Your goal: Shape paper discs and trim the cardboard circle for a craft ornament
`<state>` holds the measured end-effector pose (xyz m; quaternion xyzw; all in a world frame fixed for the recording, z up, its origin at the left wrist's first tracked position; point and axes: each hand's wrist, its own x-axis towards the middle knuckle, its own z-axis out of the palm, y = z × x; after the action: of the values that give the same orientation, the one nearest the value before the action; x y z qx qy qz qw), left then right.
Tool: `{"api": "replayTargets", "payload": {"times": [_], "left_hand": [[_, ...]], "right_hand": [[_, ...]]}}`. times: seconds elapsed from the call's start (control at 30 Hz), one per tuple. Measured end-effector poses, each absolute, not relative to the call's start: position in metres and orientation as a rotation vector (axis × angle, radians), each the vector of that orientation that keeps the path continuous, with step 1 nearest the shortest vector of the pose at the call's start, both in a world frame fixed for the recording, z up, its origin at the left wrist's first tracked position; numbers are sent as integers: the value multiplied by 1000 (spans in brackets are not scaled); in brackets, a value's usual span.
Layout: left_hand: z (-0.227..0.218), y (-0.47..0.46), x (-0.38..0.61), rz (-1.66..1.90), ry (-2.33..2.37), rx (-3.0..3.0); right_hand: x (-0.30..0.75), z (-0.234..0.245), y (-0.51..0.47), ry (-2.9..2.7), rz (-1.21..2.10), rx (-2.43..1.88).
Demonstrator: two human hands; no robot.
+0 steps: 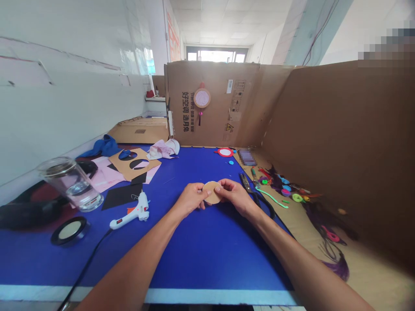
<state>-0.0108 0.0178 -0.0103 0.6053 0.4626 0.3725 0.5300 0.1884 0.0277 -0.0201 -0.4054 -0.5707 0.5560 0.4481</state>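
A round tan cardboard disc (212, 194) is held between both hands above the blue tabletop (194, 242). My left hand (192, 198) grips its left edge, thumb on the face and fingers behind. On the other side my right hand (234, 194) pinches the disc's right edge, its thumb pressed on the face. The disc's back is hidden. Left of my hands lies a white hot glue gun (138, 211) with a black cord. Scissors (257, 194) with black handles rest just right of my right hand.
On the left are a glass jar (73, 183), a black-rimmed round piece (68, 230) and cardboard with cut-out holes (131, 166). Tassels and colourful bits (285, 188) lie along the right. Tall cardboard walls (223, 106) enclose the back and right; a round ornament (202, 98) hangs there.
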Motion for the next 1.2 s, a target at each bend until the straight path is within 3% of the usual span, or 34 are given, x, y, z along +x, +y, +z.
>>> {"api": "replayTargets", "payload": {"times": [0.8,1.07,1.2], "left_hand": [[-17,23,-10,862,1194,1608],[-15,26,-11,1199,1183,1510],[-16,25,-9,1127,1055,1360]], "right_hand": [[189,-22,28,-1423,1330,-1043],[190,-19,28,-1408,1339,-984],[190,-18,27,-1443,1361,-974]]}}
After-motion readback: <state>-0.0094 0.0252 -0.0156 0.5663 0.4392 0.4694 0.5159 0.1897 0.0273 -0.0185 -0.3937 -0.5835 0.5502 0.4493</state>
